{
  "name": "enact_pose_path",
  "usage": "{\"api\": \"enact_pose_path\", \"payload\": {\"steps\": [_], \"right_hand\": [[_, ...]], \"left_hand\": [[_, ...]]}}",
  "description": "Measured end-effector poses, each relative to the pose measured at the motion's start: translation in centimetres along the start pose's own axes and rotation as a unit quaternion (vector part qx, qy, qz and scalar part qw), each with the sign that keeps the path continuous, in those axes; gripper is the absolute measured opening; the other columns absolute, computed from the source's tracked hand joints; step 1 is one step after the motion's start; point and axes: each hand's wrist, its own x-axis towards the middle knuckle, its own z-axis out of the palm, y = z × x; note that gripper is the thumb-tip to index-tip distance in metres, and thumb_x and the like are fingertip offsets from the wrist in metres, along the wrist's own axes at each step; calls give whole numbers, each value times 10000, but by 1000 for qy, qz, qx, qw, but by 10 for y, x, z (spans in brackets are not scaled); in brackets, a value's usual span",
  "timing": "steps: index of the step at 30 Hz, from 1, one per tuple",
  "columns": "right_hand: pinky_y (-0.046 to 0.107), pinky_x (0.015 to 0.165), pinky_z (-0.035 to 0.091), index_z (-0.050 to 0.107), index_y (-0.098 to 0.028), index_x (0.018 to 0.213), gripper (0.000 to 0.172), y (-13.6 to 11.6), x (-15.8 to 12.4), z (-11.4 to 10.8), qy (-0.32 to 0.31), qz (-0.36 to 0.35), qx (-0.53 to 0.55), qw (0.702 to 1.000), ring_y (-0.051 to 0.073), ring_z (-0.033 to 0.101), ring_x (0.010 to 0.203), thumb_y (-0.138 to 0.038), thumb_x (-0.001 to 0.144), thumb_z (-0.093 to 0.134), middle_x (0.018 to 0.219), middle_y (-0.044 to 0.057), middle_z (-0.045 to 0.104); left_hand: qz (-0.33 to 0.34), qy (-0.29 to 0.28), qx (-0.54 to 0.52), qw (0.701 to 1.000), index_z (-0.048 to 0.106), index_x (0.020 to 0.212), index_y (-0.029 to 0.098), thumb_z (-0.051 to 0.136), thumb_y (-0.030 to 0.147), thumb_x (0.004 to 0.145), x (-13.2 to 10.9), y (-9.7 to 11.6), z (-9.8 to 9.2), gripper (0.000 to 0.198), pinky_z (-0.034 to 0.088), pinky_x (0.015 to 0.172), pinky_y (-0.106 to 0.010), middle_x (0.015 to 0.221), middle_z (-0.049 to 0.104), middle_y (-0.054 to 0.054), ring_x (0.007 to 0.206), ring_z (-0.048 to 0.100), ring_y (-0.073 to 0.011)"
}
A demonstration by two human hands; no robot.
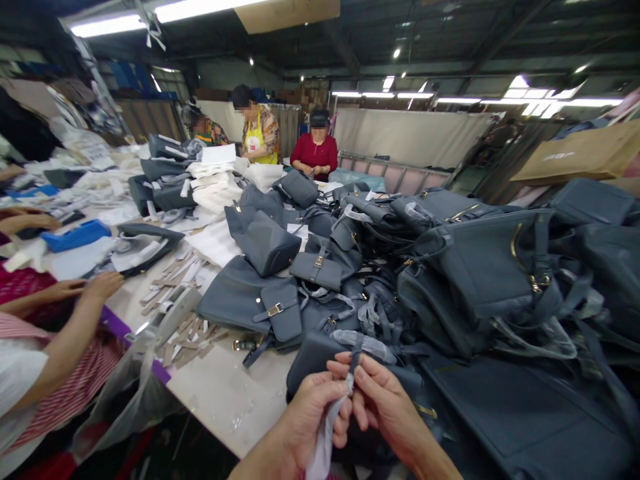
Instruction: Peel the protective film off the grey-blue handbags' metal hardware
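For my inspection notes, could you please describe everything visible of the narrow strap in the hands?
The strap is narrow, dark blue-grey and leather-looking. It points upward, slightly tilted, held in the right hand; just below, the left hand pinches thin, pale wrapping that trails down. The strap's lower end is hidden.

Your view: tubes [107,25] glare overhead under a dim roof [450,33], panes [530,93] blown out at right, edges stretched, far detail soft.

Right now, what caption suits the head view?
Left hand pinches a pale strip, right hand a dark strap, before dark bags piled on a table.
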Motion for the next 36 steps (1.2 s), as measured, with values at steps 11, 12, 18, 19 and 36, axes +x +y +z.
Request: {"api": "enact_pose_path", "payload": {"steps": [11,12,18,19,36], "right_hand": [[141,349,208,701,-155,922,400,11,2,10,44,-39,31,998,23,378,296,-449,678,821,489,-15,648],[141,342,205,691,-151,884,409,12,3,13,58,-47,23,997,26,358,288,-459,656,833,418,-46,583],[162,342,261,694,-137,968,559,10,1,12,68,-42,27,996,45,403,326,-630,706,718,582,45,698],[163,343,254,697,-140,1017,583,9,0,10,58,-37,37,997,50,429,343,-655,746,662,690,93,742],[175,342,285,705,-199,1058,478,17,2,16,95,-81,-50,991,22,405,342,-527,715,755,1033,147,762]], "left_hand": [[70,75,88,991,588,783,139,682,487,705,2,-10,4,370,281,313,-157,468,569,12,304,382,-54],[86,99,122,984,583,823,144,668,523,719,3,-12,4,403,292,315,-157,469,570,18,306,385,-59],[106,111,188,970,574,877,152,628,650,724,0,-15,4,524,345,338,-153,494,561,32,342,404,-59],[105,110,183,971,570,866,154,635,669,708,-1,-14,4,543,353,345,-154,493,554,36,344,407,-58],[242,186,399,864,522,708,200,493,258,877,-2,-13,-1,182,388,596,-244,647,618,-20,608,557,-155]]}}
